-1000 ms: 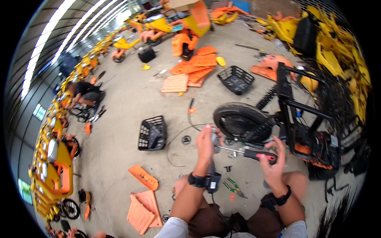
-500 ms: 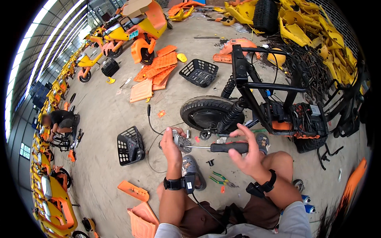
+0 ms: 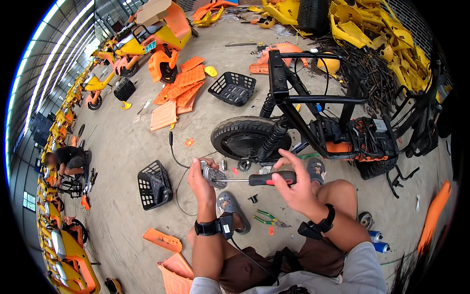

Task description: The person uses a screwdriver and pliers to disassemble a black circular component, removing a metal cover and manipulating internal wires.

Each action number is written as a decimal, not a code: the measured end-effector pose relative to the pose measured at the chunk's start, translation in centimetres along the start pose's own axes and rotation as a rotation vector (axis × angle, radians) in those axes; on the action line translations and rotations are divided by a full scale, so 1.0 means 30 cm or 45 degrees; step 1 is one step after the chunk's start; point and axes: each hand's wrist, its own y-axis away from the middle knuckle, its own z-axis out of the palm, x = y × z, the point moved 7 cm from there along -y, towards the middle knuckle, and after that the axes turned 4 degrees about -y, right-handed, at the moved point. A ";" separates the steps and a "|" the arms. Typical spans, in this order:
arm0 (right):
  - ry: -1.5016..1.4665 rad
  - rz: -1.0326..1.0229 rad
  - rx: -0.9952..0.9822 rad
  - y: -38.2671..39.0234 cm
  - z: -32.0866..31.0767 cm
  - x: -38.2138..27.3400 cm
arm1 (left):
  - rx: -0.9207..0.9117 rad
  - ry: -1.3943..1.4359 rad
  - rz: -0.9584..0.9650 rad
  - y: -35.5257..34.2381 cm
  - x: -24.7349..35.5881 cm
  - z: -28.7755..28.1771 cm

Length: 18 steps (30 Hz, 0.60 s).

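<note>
1. Head view: the left hand [image 3: 201, 182] is clenched around a round metal part [image 3: 213, 175], held over the concrete floor [image 3: 122, 147] in front of the knees.
2. The right hand [image 3: 293, 188] grasps a screwdriver [image 3: 254, 179] by its black and red handle; the shaft runs level and its tip touches the part.
3. A black cable [image 3: 174, 152] trails from the part across the floor.
4. Just beyond stands a stripped black scooter [image 3: 313, 122], rear wheel [image 3: 245, 138] nearest the hands.
5. Pliers [image 3: 267, 219] lie between the legs; a black basket [image 3: 153, 184] sits left of the left hand.
</note>
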 end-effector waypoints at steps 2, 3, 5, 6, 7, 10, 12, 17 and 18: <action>0.108 -0.144 0.023 -0.009 0.004 -0.048 | 0.004 -0.003 -0.001 -0.003 -0.003 -0.005; 0.117 -0.153 0.023 -0.011 0.004 -0.054 | 0.007 -0.005 -0.001 -0.004 -0.003 -0.008; 0.135 -0.171 0.026 -0.012 0.001 -0.063 | 0.006 -0.001 0.008 -0.007 0.002 -0.010; 0.052 -0.072 0.022 -0.008 0.001 -0.039 | 0.004 0.000 0.012 -0.007 0.004 -0.009; -0.031 0.026 0.017 0.001 0.004 -0.009 | 0.007 0.002 0.006 -0.006 0.002 -0.008; 0.053 0.059 -0.032 0.005 0.008 -0.010 | 0.019 0.009 -0.010 -0.003 0.003 -0.011; 0.143 -0.041 -0.037 -0.001 0.004 -0.031 | 0.022 0.021 -0.028 -0.006 -0.007 -0.013; 0.012 -0.144 0.083 -0.003 0.000 -0.040 | 0.008 -0.002 -0.030 -0.007 -0.007 -0.007; 0.004 -0.069 0.045 -0.005 -0.004 -0.043 | 0.011 0.003 -0.030 -0.007 -0.008 -0.010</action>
